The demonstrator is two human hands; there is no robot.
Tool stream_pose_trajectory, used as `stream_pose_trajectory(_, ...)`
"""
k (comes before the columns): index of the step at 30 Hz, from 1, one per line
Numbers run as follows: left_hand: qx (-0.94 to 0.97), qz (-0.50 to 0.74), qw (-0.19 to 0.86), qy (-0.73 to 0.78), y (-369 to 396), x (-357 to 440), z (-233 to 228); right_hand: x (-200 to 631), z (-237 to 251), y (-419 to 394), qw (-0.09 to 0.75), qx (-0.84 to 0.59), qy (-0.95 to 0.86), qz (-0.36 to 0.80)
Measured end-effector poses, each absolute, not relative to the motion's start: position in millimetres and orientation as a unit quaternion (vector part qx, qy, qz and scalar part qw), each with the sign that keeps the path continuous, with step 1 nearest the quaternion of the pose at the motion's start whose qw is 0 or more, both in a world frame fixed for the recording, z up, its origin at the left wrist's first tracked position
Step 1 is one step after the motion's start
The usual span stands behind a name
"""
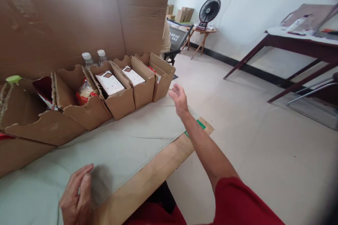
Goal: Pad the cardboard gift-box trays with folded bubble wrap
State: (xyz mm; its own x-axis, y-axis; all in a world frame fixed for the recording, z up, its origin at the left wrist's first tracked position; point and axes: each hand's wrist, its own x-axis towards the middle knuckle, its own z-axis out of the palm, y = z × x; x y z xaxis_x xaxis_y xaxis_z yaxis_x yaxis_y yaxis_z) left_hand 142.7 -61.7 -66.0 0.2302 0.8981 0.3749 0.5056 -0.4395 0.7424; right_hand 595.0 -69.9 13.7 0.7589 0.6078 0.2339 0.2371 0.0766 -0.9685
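Observation:
My left hand [77, 197] hovers over or rests on the pale green cloth [124, 140] by the table's near edge, fingers loosely bent and nothing in them. Stretched out to the right, my right hand [179, 98] is raised beside the last of several cardboard bins [165, 86], with its fingers apart and no object visible in it. Two bins hold white boxes [110, 83] with a brown diamond mark. In another lies a clear and red packet [86, 93]. Something red is partly hidden inside the rightmost bin.
A tall cardboard panel [79, 24] stands behind the bins, with two white-capped bottles [88, 59] before it. The wooden table edge [148, 172] runs diagonally toward the right. Beyond are a chair [177, 38], a fan [210, 10] and a dark red table [293, 47].

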Motion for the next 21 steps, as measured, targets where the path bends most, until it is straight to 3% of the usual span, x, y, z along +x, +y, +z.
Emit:
stream_pose_trajectory(4, 0.792, 0.375, 0.184, 0.444, -73.0, 132.7, -86.4, 658.5, -12.7, -18.3, 0.643, -0.657, -0.329, 0.218)
stream_pose_trajectory(11, 0.832, 0.352, 0.14, 0.405, -67.0, 131.8, -97.3, 658.2, -50.2, -9.3, 0.647, -0.631, -0.369, 0.217)
stream_pose_trajectory(21, 0.834, 0.322, 0.143, 0.424, -65.9, 134.0, -100.8, 668.2, -57.3, 1.9, 0.638, -0.616, -0.397, 0.237)
